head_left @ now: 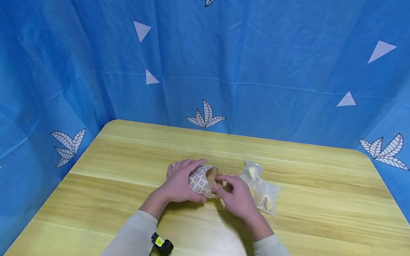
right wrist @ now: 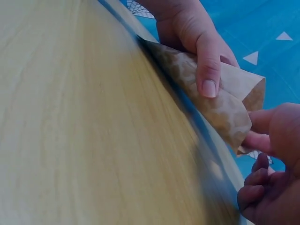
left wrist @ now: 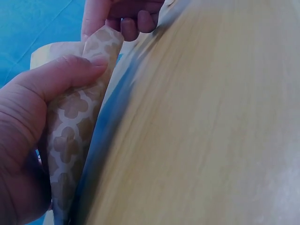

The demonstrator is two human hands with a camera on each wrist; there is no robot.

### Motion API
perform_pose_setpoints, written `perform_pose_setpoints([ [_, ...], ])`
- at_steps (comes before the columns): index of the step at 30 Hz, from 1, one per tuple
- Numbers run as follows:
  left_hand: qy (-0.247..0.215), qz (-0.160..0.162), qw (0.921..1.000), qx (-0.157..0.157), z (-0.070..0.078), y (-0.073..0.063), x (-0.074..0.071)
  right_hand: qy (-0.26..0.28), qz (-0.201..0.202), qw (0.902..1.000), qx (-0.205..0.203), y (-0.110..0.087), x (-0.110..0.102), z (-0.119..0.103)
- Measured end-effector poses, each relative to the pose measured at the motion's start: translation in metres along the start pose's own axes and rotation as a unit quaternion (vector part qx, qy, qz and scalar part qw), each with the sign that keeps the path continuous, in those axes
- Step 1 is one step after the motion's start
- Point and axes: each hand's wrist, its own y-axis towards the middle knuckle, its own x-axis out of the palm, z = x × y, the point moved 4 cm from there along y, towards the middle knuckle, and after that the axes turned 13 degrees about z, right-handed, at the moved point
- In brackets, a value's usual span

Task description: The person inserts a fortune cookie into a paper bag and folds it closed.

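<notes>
A brown paper bag (head_left: 200,181) with a white lattice pattern lies on its side, its mouth gaping toward the right. My left hand (head_left: 182,181) grips the bag round its body, with the thumb along the near side and the fingers over the far side. At the bag's mouth, my right hand (head_left: 237,198) has its thumb and index finger on the rim; the other fingers curl below, as the right wrist view shows. Their tips are partly hidden by the paper in the left wrist view. What the bag holds inside cannot be seen.
Beside the right hand lie two small clear packets on the wooden table (head_left: 331,206). The nearer packet (head_left: 272,191) holds a folded tan cookie; the farther packet (head_left: 254,170) holds something pale. A blue patterned curtain (head_left: 278,61) hangs behind the table.
</notes>
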Motion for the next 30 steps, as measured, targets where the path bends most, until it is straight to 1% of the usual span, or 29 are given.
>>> perform_pose_setpoints([
  [10, -0.002, 0.057, 0.9984, 0.002, 0.006, 0.004, -0.004, 0.047, 0.043, 0.998, -0.003, 0.0, -0.005, -0.009],
  [12, -0.002, 0.064, 0.998, 0.002, 0.008, 0.005, -0.005, 0.052, 0.052, 0.9973, -0.007, 0.0, -0.007, -0.011],
  [16, -0.011, 0.066, 0.9978, -0.001, 0.01, 0.005, -0.006, 0.053, 0.07, 0.9959, -0.022, 0.001, -0.013, -0.015],
  [20, -0.016, 0.064, 0.9978, -0.002, 0.012, 0.005, -0.007, 0.032, 0.094, 0.9946, -0.033, 0.005, -0.025, -0.014],
  [23, -0.017, 0.063, 0.9979, -0.002, 0.012, 0.005, -0.007, 0.001, 0.103, 0.9941, -0.031, 0.01, -0.037, -0.01],
  [26, -0.018, 0.061, 0.9979, -0.004, 0.012, 0.005, -0.007, -0.033, 0.096, 0.9946, -0.019, 0.017, -0.05, -0.005],
  [30, -0.016, 0.055, 0.9983, -0.005, 0.012, 0.005, -0.006, -0.079, 0.082, 0.9935, 0.007, 0.025, -0.065, 0.004],
])
